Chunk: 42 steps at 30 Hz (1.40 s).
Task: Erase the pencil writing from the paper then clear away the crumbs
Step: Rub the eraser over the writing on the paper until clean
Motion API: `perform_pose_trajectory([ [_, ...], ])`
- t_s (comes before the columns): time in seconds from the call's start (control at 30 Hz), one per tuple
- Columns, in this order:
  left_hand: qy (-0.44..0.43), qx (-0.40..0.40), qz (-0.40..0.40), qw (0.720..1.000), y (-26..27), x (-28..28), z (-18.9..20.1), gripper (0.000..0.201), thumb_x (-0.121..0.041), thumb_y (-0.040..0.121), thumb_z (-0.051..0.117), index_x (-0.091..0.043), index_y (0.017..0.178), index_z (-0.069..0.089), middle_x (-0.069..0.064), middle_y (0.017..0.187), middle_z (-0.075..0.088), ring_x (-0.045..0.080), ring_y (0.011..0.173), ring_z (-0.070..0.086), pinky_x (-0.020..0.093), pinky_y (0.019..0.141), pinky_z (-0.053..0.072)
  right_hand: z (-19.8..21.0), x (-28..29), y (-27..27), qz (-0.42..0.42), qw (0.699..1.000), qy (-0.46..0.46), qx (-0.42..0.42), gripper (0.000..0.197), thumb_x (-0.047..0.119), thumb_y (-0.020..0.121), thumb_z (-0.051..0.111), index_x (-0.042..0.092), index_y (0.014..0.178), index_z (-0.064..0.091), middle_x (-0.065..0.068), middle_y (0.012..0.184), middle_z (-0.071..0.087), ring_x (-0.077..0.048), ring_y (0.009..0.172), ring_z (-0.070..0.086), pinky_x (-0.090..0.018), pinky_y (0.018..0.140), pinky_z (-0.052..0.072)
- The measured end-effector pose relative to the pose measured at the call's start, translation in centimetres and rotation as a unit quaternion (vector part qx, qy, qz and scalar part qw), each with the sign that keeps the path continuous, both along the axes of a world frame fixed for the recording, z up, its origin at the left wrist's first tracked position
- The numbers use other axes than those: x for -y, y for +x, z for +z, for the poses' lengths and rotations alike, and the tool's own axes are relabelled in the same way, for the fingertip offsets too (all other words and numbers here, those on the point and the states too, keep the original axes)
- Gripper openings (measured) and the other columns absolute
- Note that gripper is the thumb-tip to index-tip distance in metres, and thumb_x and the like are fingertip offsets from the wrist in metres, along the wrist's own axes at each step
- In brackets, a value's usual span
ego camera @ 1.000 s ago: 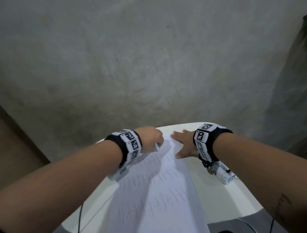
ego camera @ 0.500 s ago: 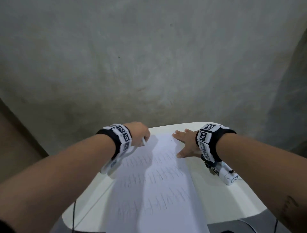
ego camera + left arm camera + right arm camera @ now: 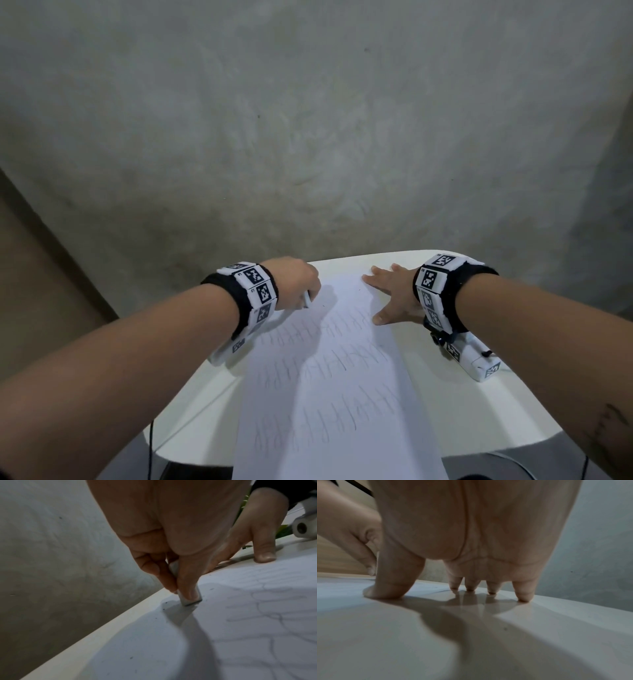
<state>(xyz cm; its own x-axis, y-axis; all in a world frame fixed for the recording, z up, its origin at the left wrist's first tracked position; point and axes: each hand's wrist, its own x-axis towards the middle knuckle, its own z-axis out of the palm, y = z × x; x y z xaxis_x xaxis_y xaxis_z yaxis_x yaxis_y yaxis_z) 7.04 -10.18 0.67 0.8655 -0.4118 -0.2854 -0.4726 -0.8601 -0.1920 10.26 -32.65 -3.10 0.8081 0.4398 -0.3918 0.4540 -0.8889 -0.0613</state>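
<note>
Leftmost, my left hand (image 3: 296, 282) pinches the eraser (image 3: 189, 599) between thumb and fingertips, its lower edge pressed on the paper (image 3: 329, 394) near the paper's far left corner. Dark crumbs (image 3: 164, 606) lie scattered on the paper just beside the eraser and a few more nearer the wrist camera. Across the paper run rows of pencil writing (image 3: 329, 368), starting just this side of the eraser and reaching toward the paper's near end. The paper lies lengthwise on the white table (image 3: 462, 411), its near end hanging past the table's edge. At the paper's far right corner my right hand (image 3: 394, 294) is spread flat, fingers (image 3: 523, 593) straight with tips down on the table, thumb pressing on the paper's right edge. Beyond the paper rises a grey wall (image 3: 308, 120).
</note>
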Motion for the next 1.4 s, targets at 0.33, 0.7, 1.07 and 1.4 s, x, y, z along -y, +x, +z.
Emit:
perform_pose_trajectory([
  [0.33,-0.062,0.05,0.028,0.996,-0.2,1.4,-1.2,0.016,-0.016,0.089,0.059,-0.016,0.102,0.067,0.002,0.11,0.06,0.026,0.101,0.058,0.026,0.071,0.035,1.6,-3.0,0.2,0.008,0.997,-0.04,0.06,0.078,0.072,0.072,0.048,0.013,0.122,0.055,-0.008,0.135,0.054,-0.029,0.12,0.053,-0.043,0.101,0.042],
  [0.7,-0.095,0.053,-0.003,0.994,1.0,4.7,-0.7,0.025,-0.014,0.09,0.057,-0.014,0.113,0.067,0.007,0.113,0.062,0.029,0.105,0.06,0.034,0.084,0.049,2.3,-5.1,-2.3,0.017,0.999,-0.015,0.024,0.075,0.049,0.086,0.061,0.019,0.147,0.029,-0.006,0.151,0.032,-0.029,0.139,0.03,-0.04,0.11,0.029],
  [1.07,-0.008,-0.013,0.016,1.0,-1.6,-0.8,0.0,0.019,-0.016,0.085,0.063,-0.02,0.102,0.069,-0.002,0.108,0.063,0.023,0.1,0.059,0.025,0.072,0.038,0.4,-4.6,-2.0,0.011,0.998,-0.027,0.054,0.091,0.062,0.081,0.055,0.012,0.149,0.019,-0.001,0.157,0.019,-0.026,0.143,0.023,-0.045,0.114,0.025],
  [1.4,0.0,-0.031,0.035,0.999,-4.2,-3.7,-0.3,0.019,-0.015,0.085,0.06,-0.022,0.101,0.067,-0.004,0.109,0.062,0.02,0.101,0.057,0.023,0.075,0.038,0.7,-4.8,-1.9,0.017,0.998,-0.044,0.05,0.093,0.064,0.081,0.053,0.014,0.15,0.016,0.001,0.158,0.016,-0.025,0.144,0.022,-0.046,0.114,0.025],
])
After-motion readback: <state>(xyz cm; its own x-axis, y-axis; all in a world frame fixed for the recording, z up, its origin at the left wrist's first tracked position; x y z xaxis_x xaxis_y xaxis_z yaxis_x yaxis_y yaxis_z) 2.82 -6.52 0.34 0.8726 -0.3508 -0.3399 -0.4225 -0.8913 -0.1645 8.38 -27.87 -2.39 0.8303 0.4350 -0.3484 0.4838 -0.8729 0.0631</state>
